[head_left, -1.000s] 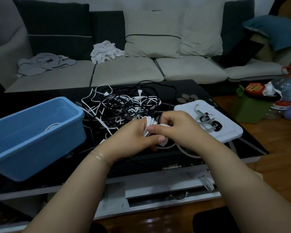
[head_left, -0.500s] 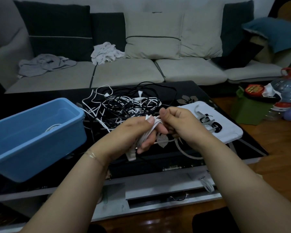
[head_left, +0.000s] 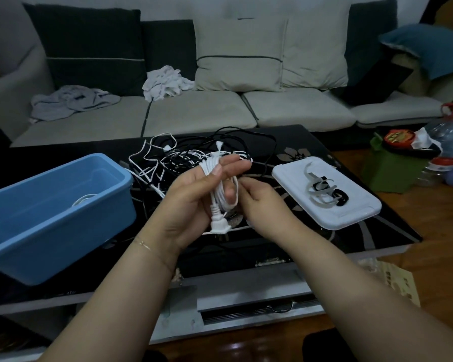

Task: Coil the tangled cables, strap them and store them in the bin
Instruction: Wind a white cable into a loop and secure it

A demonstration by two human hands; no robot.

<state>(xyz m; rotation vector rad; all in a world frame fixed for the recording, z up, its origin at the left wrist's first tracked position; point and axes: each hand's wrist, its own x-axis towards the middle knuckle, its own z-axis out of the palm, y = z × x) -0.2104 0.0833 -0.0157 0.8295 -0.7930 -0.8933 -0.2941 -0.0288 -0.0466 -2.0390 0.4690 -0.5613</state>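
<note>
From the head view, the black table (head_left: 364, 226) has bare glass at its near edge. The left hand (head_left: 194, 199) holds a white cable coil (head_left: 221, 189) wound over its fingers; the right hand (head_left: 262, 205) pinches the coil's side. Tangled cables (head_left: 194, 155) lie behind. The blue bin (head_left: 50, 231) at left holds one white coil (head_left: 83, 199); straps (head_left: 324, 189) lie on a white lid (head_left: 351, 218) at right.

Both forearms reach up from the bottom edge and meet at centre frame. The left hand (head_left: 194, 194) is raised palm-up, fingers nearly straight, thumb extended. The right hand (head_left: 262, 205) curls just beside it, knuckles up.
</note>
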